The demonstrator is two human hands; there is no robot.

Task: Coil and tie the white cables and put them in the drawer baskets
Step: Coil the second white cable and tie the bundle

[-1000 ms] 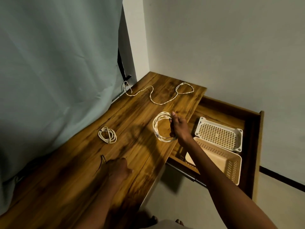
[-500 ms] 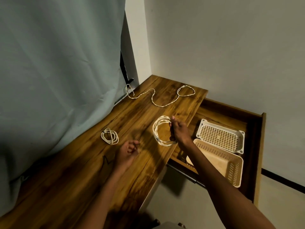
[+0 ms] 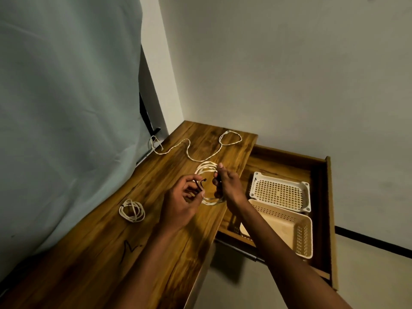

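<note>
Hands meet at frame centre above the wooden surface (image 3: 107, 248), right hand (image 3: 225, 186) gripping the limp, light coiled cable (image 3: 206, 168) by its gathered side while left hand (image 3: 180, 204) pinches a dark tie (image 3: 200, 184), best cinched there.

White cables (image 3: 206, 168) — perforated cream basket (image 3: 287, 228) — black tie (image 3: 199, 184).

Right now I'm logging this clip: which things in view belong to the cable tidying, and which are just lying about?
Part of the job:
coiled cable in right hand
dark tie pinched by left hand
tied coil
loose cable
white basket
beige basket
open drawer

Just there:
curtain
dark scrap on desk
</note>
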